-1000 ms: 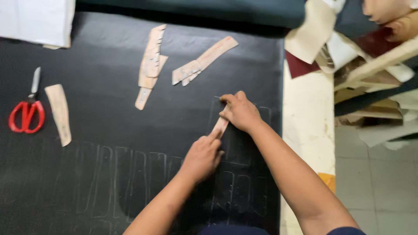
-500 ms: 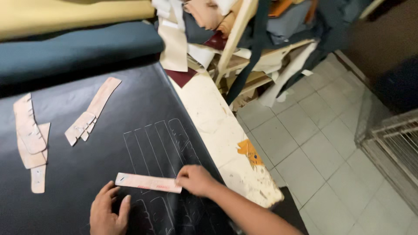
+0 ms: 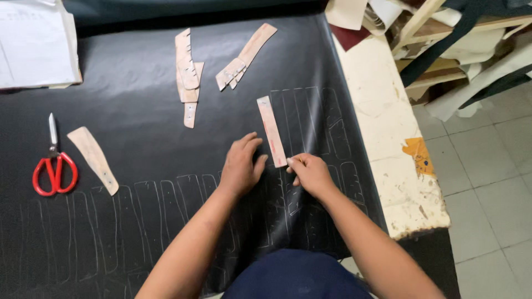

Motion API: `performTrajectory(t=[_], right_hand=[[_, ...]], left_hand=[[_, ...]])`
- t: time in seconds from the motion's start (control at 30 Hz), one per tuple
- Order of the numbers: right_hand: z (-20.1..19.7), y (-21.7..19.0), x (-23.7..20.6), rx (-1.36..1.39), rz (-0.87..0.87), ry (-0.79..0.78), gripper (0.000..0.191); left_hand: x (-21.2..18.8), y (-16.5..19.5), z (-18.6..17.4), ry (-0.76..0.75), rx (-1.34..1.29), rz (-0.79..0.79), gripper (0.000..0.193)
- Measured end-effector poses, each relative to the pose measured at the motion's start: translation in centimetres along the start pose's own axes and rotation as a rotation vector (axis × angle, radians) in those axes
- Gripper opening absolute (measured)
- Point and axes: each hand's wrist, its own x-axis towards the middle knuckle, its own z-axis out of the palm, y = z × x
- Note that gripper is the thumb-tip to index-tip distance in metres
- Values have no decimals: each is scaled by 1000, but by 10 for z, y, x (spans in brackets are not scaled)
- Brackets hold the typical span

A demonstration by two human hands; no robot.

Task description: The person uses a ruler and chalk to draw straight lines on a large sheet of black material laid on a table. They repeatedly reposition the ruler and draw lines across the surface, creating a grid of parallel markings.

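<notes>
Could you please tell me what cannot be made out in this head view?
- Right hand: whether it holds a marking tool; curled fingers hide it.
- Tan strip: its small marks are too small to tell.
- White sheet: cut off by the left edge.
- Shelf clutter: cut off by the top edge.

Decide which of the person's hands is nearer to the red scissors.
Left. The left hand lies flat on the black sheet, right of the scissors with a tan template between. The right hand is farther right, at the strip.
</notes>
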Motion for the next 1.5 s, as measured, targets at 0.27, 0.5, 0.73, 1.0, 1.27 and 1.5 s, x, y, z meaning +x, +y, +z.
performTrajectory(t=[0.27, 0.5, 0.73, 1.0, 1.27, 1.5], right_hand=[[-10, -11, 19, -521, -462, 7, 38], [-8, -22, 38, -566, -410, -119, 46], [-11, -31, 32, -570, -328, -111, 44], [-12, -26, 30, -544, -376, -96, 40], [-11, -26, 26, -559, -382, -121, 46], [-10, -31, 22, -581, -351, -117, 49]], left_hand=[[35, 9, -20, -367, 199, -2, 80], [42, -10, -19, -329, 189, 33, 83], [41, -12, -18, -316, 173, 28, 81], [38, -10, -18, -294, 187, 50, 80], [40, -11, -19, -305, 182, 55, 81], [38, -10, -17, -284, 214, 59, 81]])
